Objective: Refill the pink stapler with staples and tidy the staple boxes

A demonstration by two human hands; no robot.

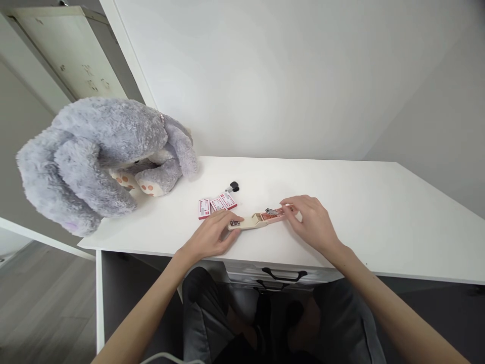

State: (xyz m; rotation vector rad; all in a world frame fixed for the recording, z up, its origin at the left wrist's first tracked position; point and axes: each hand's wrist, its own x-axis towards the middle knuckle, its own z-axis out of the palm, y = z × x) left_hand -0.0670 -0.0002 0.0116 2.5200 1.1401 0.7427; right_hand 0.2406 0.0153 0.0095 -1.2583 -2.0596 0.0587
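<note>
A beige and pink stapler (259, 219) lies opened out flat on the white desk (379, 212), its metal channel showing. My left hand (212, 235) rests on the beige end, fingers pressed down on it. My right hand (312, 222) pinches the pink end with fingertips together. Three small red and white staple boxes (216, 205) lie side by side just behind my left hand. A small black and silver object (233, 187) sits a little farther back.
A large grey plush elephant (102, 156) sits on the desk's left end. A white wall rises behind the desk. Below the front edge is a drawer with a black handle (284, 276). My legs are under the desk.
</note>
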